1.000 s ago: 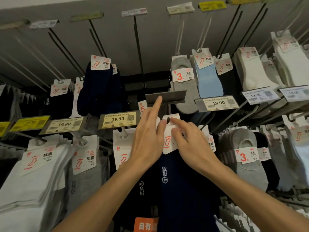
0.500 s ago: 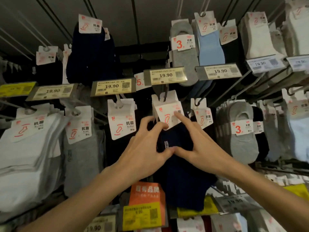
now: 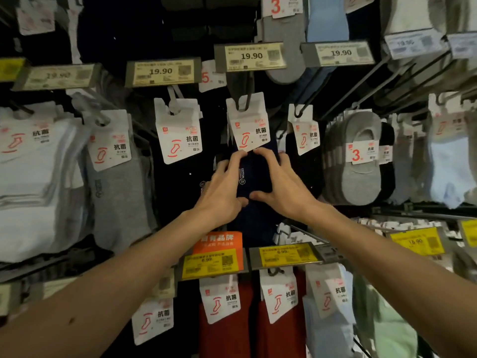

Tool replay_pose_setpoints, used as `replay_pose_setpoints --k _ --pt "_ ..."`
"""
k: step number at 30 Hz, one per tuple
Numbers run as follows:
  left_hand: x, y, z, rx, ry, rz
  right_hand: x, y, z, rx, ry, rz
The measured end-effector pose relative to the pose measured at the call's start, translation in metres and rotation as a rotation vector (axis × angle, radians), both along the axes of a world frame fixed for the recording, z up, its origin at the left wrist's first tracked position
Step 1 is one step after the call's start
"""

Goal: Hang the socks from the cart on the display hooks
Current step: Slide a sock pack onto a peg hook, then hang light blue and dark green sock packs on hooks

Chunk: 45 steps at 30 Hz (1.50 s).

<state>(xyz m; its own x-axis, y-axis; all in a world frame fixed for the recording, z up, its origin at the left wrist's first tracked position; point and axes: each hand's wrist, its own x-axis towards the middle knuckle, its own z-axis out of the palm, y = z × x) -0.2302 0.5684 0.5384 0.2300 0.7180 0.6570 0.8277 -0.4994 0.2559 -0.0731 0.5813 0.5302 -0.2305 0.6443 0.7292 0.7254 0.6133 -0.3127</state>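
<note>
Both hands hold the dark navy cotton sock pack with a white card header, which hangs on the display.

I see the header's notch sitting over a thin dark metal display hook, right under a cream 19.90 price label. My left hand curls round the pack's left edge and my right hand round its right edge. Both index fingertips touch the lower rim of the card, and the thumbs nearly meet on the navy fabric below. A grey sock pack hangs well to the left, and grey low-cut socks hang to the right.
</note>
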Motion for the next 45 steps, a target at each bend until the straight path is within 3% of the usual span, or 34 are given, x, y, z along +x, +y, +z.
replay_pose_setpoints --k 3,6,11,16,20,23,27,31,33,38,41,45 --pt "0.001 0.005 -0.003 0.0 -0.165 0.008 0.002 0.006 -0.004 0.038 0.135 -0.013" --pt "0.0 0.015 0.0 -0.066 -0.342 -0.001 0.003 0.011 0.003 -0.07 0.213 -0.052" --pt "-0.006 0.018 -0.002 -0.385 -0.267 -0.134 0.009 0.013 0.001 -0.238 0.14 0.024" --pt "-0.013 0.02 -0.006 -0.365 -0.147 -0.087 0.016 0.001 -0.007 -0.331 0.066 0.121" --pt "-0.015 0.015 0.004 -0.426 -0.277 -0.142 0.019 -0.01 -0.009 -0.344 0.165 0.128" --pt "-0.015 -0.006 0.01 -0.323 -0.338 -0.171 0.02 -0.027 -0.011 -0.334 0.252 0.119" --pt "-0.009 -0.052 0.006 0.056 -0.136 -0.072 0.024 -0.064 -0.027 -0.166 0.407 -0.001" --pt "0.006 -0.099 -0.003 0.297 -0.073 -0.269 0.043 -0.124 -0.079 0.011 0.493 -0.09" --pt "0.022 -0.114 -0.014 0.233 0.027 -0.416 0.059 -0.159 -0.115 0.041 0.527 -0.154" --pt "0.089 -0.142 -0.09 0.071 0.487 -0.678 0.103 -0.251 -0.227 0.041 0.586 -0.457" --pt "0.135 -0.159 -0.171 -0.104 0.739 -0.823 0.11 -0.316 -0.322 -0.187 0.603 -0.67" --pt "0.179 -0.205 -0.306 -0.412 0.932 -0.931 0.103 -0.419 -0.467 -0.632 0.746 -0.923"
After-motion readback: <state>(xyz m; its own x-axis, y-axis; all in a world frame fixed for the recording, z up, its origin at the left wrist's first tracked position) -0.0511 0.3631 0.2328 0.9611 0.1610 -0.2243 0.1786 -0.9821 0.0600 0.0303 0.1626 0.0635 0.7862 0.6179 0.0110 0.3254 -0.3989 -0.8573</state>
